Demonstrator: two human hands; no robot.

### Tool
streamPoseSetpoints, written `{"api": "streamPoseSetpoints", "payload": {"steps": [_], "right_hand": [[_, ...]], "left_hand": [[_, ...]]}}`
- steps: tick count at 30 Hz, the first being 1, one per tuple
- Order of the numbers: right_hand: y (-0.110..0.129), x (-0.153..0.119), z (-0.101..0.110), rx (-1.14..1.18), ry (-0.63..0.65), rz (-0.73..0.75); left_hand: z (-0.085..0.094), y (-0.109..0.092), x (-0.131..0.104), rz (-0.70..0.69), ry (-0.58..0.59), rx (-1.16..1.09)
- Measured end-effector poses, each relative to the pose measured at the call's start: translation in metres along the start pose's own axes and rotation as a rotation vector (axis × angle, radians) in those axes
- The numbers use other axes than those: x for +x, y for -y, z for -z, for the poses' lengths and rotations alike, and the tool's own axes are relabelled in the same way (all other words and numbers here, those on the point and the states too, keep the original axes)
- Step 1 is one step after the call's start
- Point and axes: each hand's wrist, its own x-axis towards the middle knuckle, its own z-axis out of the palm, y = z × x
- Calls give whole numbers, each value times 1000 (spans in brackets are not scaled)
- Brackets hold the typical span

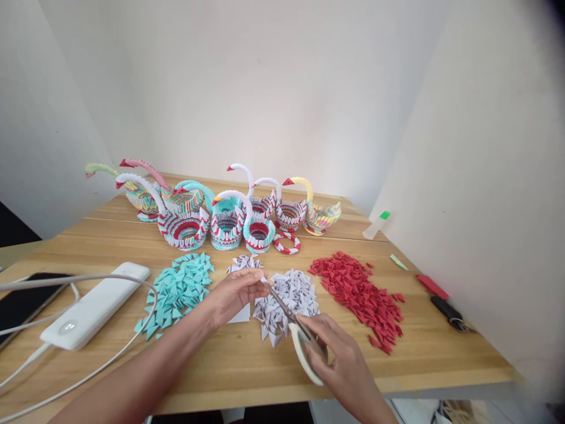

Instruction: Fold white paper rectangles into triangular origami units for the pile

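Right hand (342, 359) closed round scissors (288, 312), partly hiding them, left hand (236, 292) pinching white paper (263, 279), shape unclear, phone (26, 303) cropped.

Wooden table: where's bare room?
Free: front right, between red pile, right hand and black fob; back left, between power bank and paper swans. Crowded: centre, teal pile and larger white pile flanking left hand; far left, phone and cables.

We look from one camera worn on the person's head, at the near side of the table (229, 374), facing forward and down. The left hand (241, 289) and right hand (339, 356) lie close below us, the folded swans (227, 237) farther off; the back wall (273, 82) fills our upper view.
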Motion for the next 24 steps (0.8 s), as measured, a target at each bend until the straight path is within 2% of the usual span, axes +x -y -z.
{"api": "streamPoseSetpoints", "payload": {"steps": [3, 5, 8, 12, 15, 24], "right_hand": [[-1, 1, -10, -69, -56, 4], [-3, 4, -17, -121, -82, -16], [-4, 9, -21, -133, -76, -60], [-1, 14, -11, 52, 42, -176], [1, 13, -5, 145, 83, -244], [1, 13, -8, 168, 108, -240]], "left_hand": [[-1, 3, 2, -129, -54, 162], [-2, 4, 3, -166, -88, 209], [-3, 4, 3, -144, -91, 163], [-1, 0, 2, -110, -55, -8], [4, -2, 2, -76, -30, -111], [3, 1, 2, -49, 7, -137]]}}
